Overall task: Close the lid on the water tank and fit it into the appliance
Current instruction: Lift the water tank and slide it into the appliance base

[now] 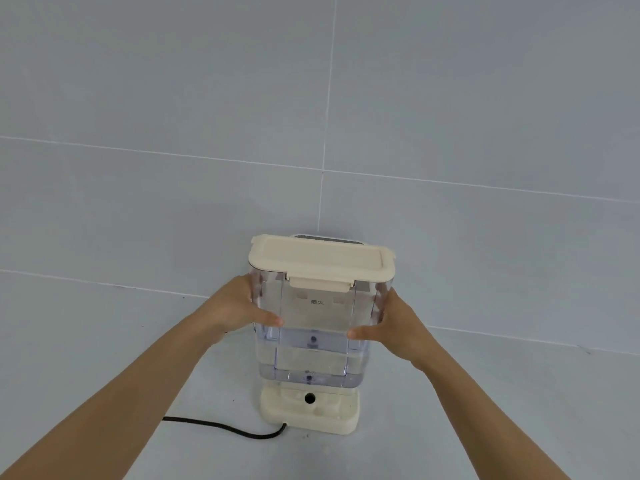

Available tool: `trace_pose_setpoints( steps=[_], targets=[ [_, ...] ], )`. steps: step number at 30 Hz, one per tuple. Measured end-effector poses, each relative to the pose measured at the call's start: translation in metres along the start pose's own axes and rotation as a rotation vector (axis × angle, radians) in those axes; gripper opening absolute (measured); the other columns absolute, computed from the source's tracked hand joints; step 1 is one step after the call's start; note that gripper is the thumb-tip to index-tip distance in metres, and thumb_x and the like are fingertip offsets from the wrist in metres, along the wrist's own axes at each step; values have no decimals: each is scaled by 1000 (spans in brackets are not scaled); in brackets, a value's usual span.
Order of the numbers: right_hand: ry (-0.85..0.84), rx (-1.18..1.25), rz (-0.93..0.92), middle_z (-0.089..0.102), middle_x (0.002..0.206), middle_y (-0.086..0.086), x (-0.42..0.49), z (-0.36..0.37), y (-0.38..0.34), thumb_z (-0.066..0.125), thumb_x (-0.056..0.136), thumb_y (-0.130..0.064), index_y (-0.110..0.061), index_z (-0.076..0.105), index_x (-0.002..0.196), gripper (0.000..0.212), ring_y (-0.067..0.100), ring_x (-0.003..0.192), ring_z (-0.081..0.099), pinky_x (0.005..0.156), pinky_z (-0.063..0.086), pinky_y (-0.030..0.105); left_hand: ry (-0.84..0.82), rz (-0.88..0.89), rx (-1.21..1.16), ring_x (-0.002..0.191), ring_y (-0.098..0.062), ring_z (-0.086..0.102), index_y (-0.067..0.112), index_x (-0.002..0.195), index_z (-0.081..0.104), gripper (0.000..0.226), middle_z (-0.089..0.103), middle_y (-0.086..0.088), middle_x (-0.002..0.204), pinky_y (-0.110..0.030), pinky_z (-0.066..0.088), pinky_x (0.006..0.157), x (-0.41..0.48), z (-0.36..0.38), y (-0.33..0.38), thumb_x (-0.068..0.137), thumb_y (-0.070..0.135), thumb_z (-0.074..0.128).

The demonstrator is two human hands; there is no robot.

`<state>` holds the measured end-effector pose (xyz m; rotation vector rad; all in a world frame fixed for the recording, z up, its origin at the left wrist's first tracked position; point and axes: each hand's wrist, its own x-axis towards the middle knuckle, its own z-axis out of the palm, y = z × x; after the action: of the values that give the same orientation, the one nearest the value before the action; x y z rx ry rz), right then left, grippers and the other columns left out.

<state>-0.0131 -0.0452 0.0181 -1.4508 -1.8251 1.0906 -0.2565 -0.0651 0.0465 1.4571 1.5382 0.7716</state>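
Observation:
A clear plastic water tank [313,355] with some water in its lower part hangs upright just above the cream base of the appliance [311,412]. A cream lid [320,259] lies flat on the tank's top, its front clasp down. My left hand [239,311] grips the tank's left side and my right hand [389,327] grips its right side, thumbs on the front wall. The base shows a round dark socket [309,397] right below the tank's bottom. The appliance's upper part peeks out behind the lid.
A black power cord [225,427] runs left from the base across the pale grey surface. A grey tiled wall rises close behind the appliance.

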Motion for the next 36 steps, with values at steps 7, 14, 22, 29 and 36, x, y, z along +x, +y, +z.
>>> trace_pose_setpoints(
  steps=[7,14,22,29,36],
  targets=[
    [73,54,4,57,126,-4,10,7,4,81,59,-17,-28,29,132,90,18,111,56,94,45,33,-10,-6,39,117,-17,42,10,137,31,84,44,2,118,-28,33,97,9,-3,8,67,1,76],
    [88,87,35,54,122,-4,14,8,8,80,60,-13,-25,30,131,88,20,113,51,92,42,31,-32,-15,6,107,-17,48,13,133,38,76,54,-4,124,-25,36,91,15,1,5,68,-6,72],
    [102,124,76,54,126,-1,16,12,17,80,59,-11,-21,34,129,84,20,113,50,89,41,29,-68,-48,1,134,-17,33,9,139,30,86,38,-4,145,-34,33,108,25,3,-3,67,-5,74],
    [93,104,72,49,129,-5,13,20,23,80,60,-10,-24,29,134,91,19,121,45,90,39,28,-61,-43,16,120,-12,41,8,131,40,72,47,4,119,-25,32,96,24,12,-12,68,-8,71],
    [98,86,138,51,131,-1,11,29,34,80,59,-10,-20,31,135,91,23,124,45,89,37,26,-65,-43,-42,105,-8,43,15,116,46,61,48,8,107,-25,35,89,26,20,-27,67,-13,70]
  ],
)
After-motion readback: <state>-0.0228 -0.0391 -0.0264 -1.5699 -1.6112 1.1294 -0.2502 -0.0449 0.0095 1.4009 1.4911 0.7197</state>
